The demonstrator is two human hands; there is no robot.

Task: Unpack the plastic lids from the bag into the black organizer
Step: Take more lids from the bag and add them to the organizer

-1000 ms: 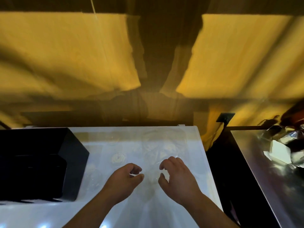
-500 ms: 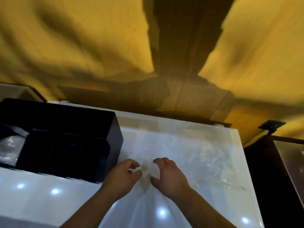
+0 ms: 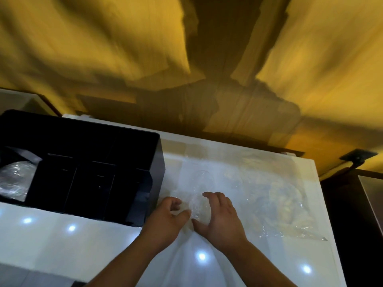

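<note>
The clear bag (image 3: 244, 195) lies between both hands; left hand (image 3: 165, 218) and right hand (image 3: 221, 218) pinch it with curled fingers, black organizer (image 3: 157, 162) just left

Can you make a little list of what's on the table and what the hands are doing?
table: white, shiny
organizer: black, on the left, compartments mostly empty
far-left compartment: holds something clear and crinkly
bag: clear plastic, lying flat, right of the organizer
left hand: fingers curled on the bag
right hand: fingers curled on the bag
lids: too see-through to count
</note>
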